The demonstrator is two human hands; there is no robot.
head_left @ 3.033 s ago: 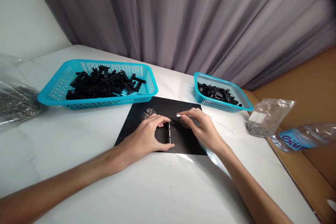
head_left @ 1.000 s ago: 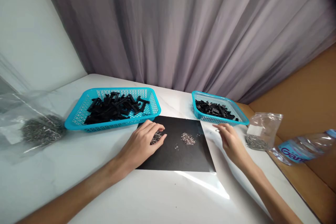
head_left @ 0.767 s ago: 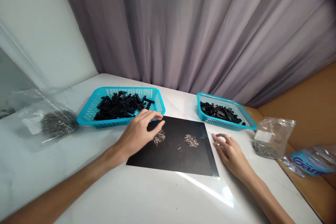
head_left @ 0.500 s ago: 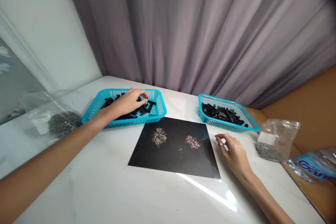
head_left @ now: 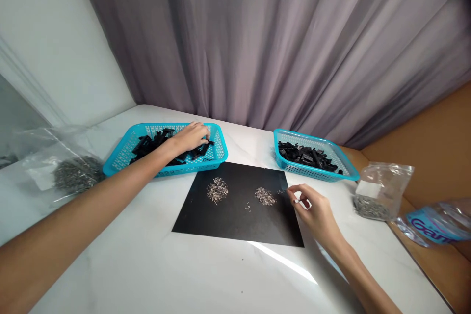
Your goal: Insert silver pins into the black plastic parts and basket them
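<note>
My left hand point(head_left: 191, 136) reaches into the large blue basket point(head_left: 121, 166) at the back left. Its fingers curl down onto the heap of black plastic parts point(head_left: 150, 143); whether one is gripped is hidden. My right hand point(head_left: 313, 210) rests at the right edge of the black mat point(head_left: 235, 217) and pinches a small white piece point(head_left: 296, 201) between thumb and fingertips. It sits just right of a small pile of metal bits point(head_left: 265, 196). A second pile of metal bits point(head_left: 217, 190) lies further left on the mat.
A smaller blue basket point(head_left: 312, 175) with black parts stands at the back right. A clear bag of metal bits point(head_left: 69, 174) lies far left, another clear bag point(head_left: 375, 192) right, a blue-labelled bag point(head_left: 434, 223) beyond it. Brown cardboard point(head_left: 423, 142) borders the right; a grey curtain hangs behind.
My left hand left the mat and the black part it held, and went into the left basket. My right hand swung out right, then came back to the mat's right edge.
</note>
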